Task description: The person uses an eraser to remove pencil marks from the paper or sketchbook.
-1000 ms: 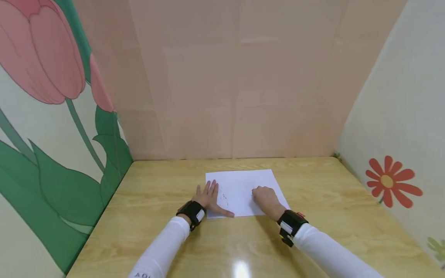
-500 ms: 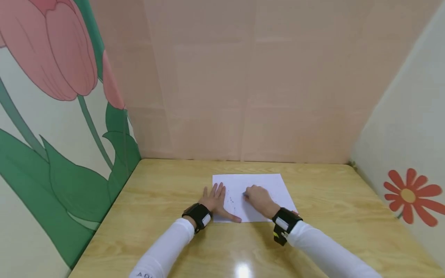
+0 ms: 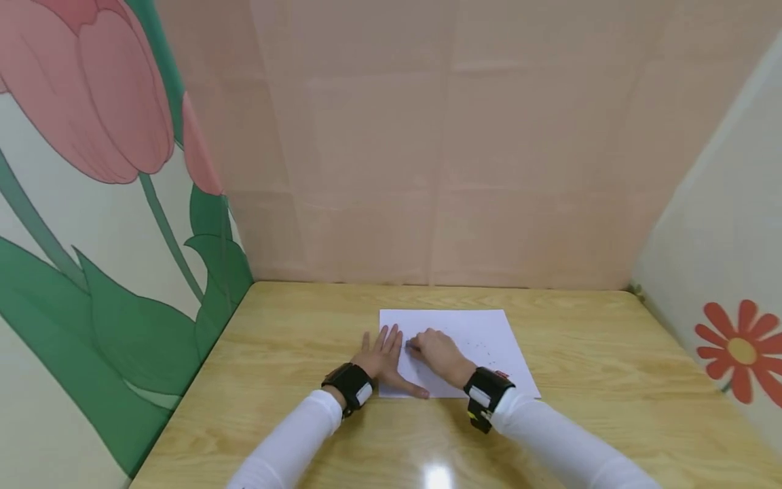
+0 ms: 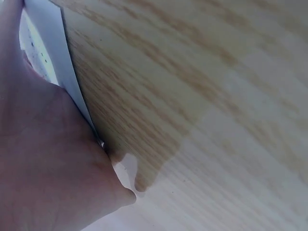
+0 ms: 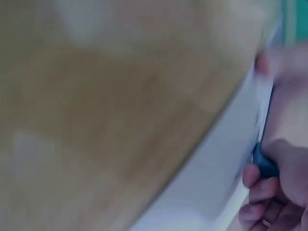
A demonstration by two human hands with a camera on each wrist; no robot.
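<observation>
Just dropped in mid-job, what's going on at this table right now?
A person is working on a white sheet of paper lying flat on the light wooden table. The left hand presses flat on the sheet's left edge, fingers spread. The right hand is curled round a small blue object, probably a pen or an eraser, on the sheet's left part. Small dark specks dot the paper.

Glossy varnished wood-grain table (image 3: 611,380), matt white paper sheet (image 3: 489,333), smooth white cloth sleeves (image 3: 293,441), black wrist straps (image 3: 351,386)

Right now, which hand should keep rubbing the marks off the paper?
Probably the right hand: it already pinches a small blue thing on the paper. The left hand lies flat, holding the sheet's edge.
</observation>
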